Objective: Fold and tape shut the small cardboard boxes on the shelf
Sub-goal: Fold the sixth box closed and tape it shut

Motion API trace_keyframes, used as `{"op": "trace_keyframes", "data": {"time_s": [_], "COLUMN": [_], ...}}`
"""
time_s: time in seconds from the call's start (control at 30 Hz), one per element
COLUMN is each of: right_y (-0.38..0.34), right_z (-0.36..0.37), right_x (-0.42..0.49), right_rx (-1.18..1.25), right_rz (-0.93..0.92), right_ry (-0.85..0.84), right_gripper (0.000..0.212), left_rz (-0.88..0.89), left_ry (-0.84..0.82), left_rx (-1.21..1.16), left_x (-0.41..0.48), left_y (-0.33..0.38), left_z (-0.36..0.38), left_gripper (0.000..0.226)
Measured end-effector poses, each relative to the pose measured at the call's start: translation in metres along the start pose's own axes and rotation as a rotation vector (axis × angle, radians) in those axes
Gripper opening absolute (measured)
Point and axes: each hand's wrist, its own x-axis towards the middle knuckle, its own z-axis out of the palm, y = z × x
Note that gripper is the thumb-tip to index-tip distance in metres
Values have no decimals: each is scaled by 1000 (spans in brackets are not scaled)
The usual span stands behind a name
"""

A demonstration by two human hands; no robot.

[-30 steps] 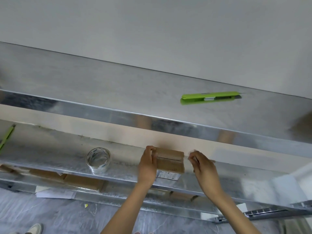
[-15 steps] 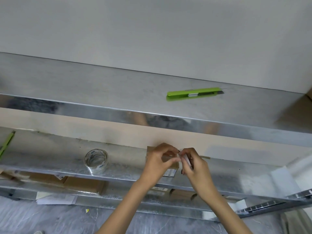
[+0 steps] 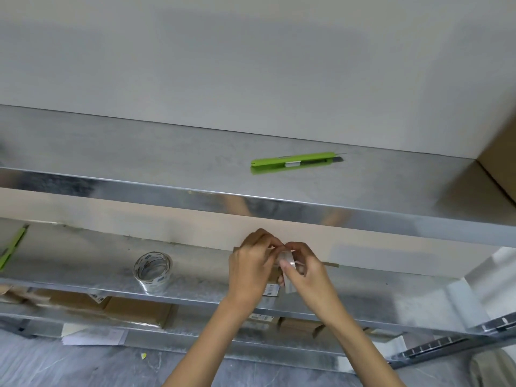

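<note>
Taping one small box, seam not yet sealed

The box (image 3: 272, 289) sits at the front edge of the middle shelf (image 3: 195, 296), mostly hidden under the left hand (image 3: 251, 266). Both that hand and the right hand (image 3: 307, 272) pinch a clear strip of tape (image 3: 289, 286) above it, fingers curled and wrists close together. More boxes (image 3: 134, 311) wait on the shelf below, and the tape roll (image 3: 152, 270) stands nearby.

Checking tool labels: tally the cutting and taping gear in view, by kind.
Green utility knife: 2, this one on the top shelf, the other at the left end of the middle shelf
Tape roll: 1, on the middle shelf
Tape strip: 1, pinched by the right hand at the small cardboard box the left hand grips
Total: 4
</note>
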Motion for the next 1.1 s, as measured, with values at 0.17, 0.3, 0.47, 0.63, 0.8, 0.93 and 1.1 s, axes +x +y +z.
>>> {"op": "trace_keyframes", "data": {"time_s": [0.17,0.3,0.47,0.63,0.8,0.93,1.1], "right_y": [14,20,10,-4,-21,-36,-42], "right_z": [-6,-10,1,24,41,46,43], "right_x": [-11,-7,-16,-30,-46,-57,-64], "right_rx": [-113,-324,-508,-576,-657,-696,-657], "right_rz": [64,-46,-216,-266,-365,-434,-473], "right_ry": [-175,-88,-5,61,121,170,199], "right_gripper": [83,72,35,26,26,15,12], "left_rz": [-51,-63,-133,-421,-759,-773,-686], "left_ry": [-38,-39,-19,-88,-212,-317,-431], "left_rx": [59,-13,-225,-548,-907,-927,-853], "left_x": [-4,-20,-32,-35,-37,-40,-42], "left_y": [1,8,8,3,-9,-11,-4], "left_z": [-5,-12,-34,-64,-90,-106,-116], "left_gripper": [14,16,17,21,11,9,6]}}
